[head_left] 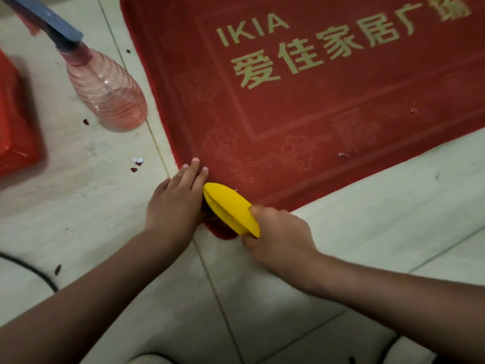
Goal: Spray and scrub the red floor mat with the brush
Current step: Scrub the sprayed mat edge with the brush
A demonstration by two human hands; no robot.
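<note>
Red short pile, dense and matt: the red floor mat [315, 114] lies flat on pale glossy floor tiles [367, 219]. It is embossed with a scroll border and printed with beige "IKIA" and Chinese characters. Its rounded near corner points toward the person.

The brush [231, 208] is smooth yellow plastic, oblong, with a ridge along its back. It sits on that corner, its bristles underneath and mostly hidden.

- Right hand [278, 232]: grips the brush's near end, fingers curled round it.
- Left hand [175, 200]: flat just beside the brush's far end; contact with the brush cannot be told. Its fingers [194, 169] are straight and together, tips pressing on the mat edge.

The spray bottle [107, 93] has a translucent pink ribbed body and a grey-blue head. It stands on the tile just left of the mat, apart from both hands. Small dark and white scraps [137, 161] lie between the bottle and the left hand. A black cable [31, 271] crosses the lower left.
</note>
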